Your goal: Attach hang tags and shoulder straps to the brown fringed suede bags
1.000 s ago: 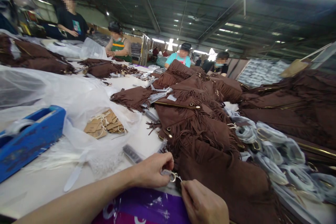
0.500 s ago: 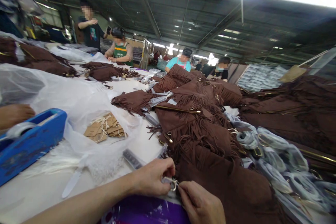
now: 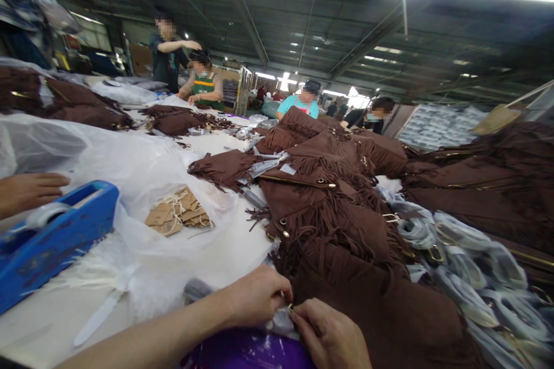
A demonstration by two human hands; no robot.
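Note:
My left hand and my right hand meet at the near edge of the table, both pinched on a small metal ring at the corner of a brown fringed suede bag. A bit of clear wrapping bunches under my fingers. The ring is mostly hidden between the fingertips. A purple bag lies just below my hands.
A blue tape dispenser stands at the left, with another person's hand behind it. A clear plastic bag holds cardboard tags. Brown fringed bags pile up ahead and right, beside wrapped straps. Several people work at the far end.
My hands have closed tighter together, hiding the metal ring. Another person's hand came in at the left by the tape dispenser. The standing person far off raised an arm.

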